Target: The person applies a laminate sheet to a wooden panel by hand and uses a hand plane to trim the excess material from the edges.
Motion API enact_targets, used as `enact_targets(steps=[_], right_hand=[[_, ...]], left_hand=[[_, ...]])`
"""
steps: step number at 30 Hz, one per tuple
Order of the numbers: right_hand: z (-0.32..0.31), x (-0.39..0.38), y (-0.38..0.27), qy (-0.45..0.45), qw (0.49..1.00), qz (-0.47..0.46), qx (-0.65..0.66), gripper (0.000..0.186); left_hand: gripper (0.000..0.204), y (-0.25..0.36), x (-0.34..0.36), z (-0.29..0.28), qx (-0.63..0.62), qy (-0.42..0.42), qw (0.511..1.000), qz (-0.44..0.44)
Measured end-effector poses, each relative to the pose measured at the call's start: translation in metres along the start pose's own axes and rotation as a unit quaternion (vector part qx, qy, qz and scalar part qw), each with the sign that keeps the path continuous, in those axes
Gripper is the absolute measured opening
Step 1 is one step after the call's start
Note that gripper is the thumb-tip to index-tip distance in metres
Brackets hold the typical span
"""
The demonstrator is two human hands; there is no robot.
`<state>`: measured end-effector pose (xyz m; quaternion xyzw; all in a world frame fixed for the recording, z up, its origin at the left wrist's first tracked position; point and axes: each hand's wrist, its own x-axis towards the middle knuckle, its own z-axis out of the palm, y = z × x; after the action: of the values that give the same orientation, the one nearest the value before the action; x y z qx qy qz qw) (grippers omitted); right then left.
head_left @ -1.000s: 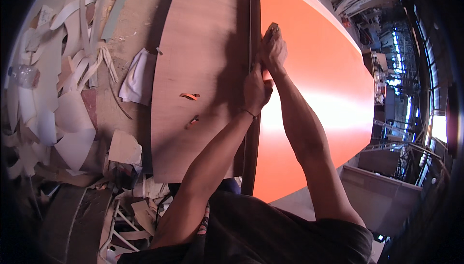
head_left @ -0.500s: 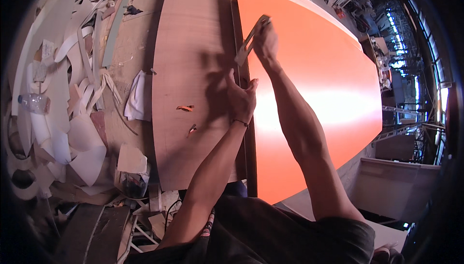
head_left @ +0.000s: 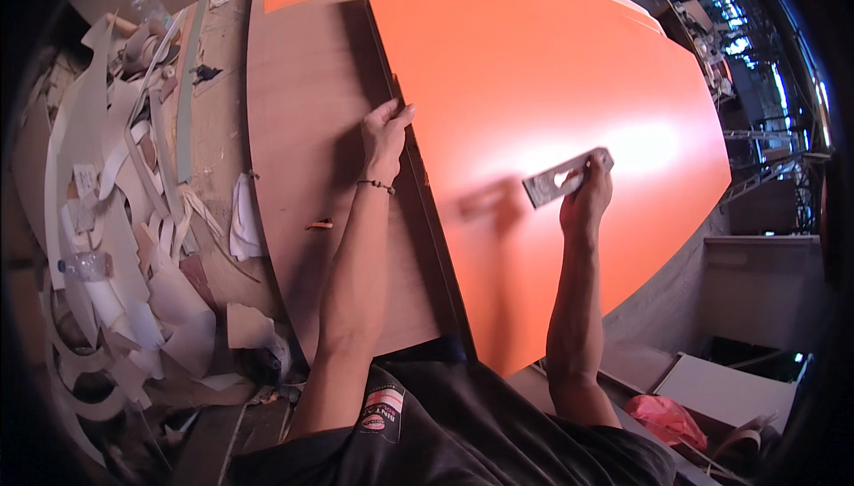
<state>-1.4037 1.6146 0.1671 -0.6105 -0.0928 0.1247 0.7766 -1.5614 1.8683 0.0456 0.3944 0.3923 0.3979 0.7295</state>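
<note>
A large glossy orange sheet lies over a brown wooden board, its left edge showing as a dark strip. My left hand, with a cord bracelet at the wrist, is closed at this edge, thumb and fingers pinching it; the fingertips are partly hidden. My right hand is held above the orange sheet, closed around one end of a flat grey slotted tool. The tool's shadow falls on the sheet to its left. Bits of orange offcut lie on the brown board.
Left of the board, pale curled offcuts and a clear plastic bottle are heaped. A white cloth lies by the board's left edge. A pink plastic bag sits at lower right, near a grey panel.
My right hand has moved away from the orange sheet's edge, rightward and nearer to me, carrying the slotted tool. My left hand stays at the edge. The whole view has shifted.
</note>
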Motion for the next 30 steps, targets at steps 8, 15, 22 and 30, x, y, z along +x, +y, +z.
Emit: enact_targets(steps=[8,15,22,30], right_hand=[[-0.047,-0.054,0.042,0.048,0.989,0.110,0.089,0.018],[-0.060,-0.054,0.046,0.033,0.988,0.083,0.123,0.017],[-0.059,-0.059,0.047,0.026,0.991,0.063,0.116,0.018],[-0.061,-0.062,0.054,0.009,0.998,0.028,0.062,0.022]], left_hand=[[0.036,-0.018,-0.038,-0.022,0.031,-0.029,0.998,-0.049],[0.038,-0.011,-0.128,0.005,0.290,-0.006,0.946,0.146],[0.027,-0.033,-0.166,-0.006,0.233,0.036,0.963,0.127],[0.021,-0.026,-0.147,0.005,0.182,0.035,0.973,0.140]])
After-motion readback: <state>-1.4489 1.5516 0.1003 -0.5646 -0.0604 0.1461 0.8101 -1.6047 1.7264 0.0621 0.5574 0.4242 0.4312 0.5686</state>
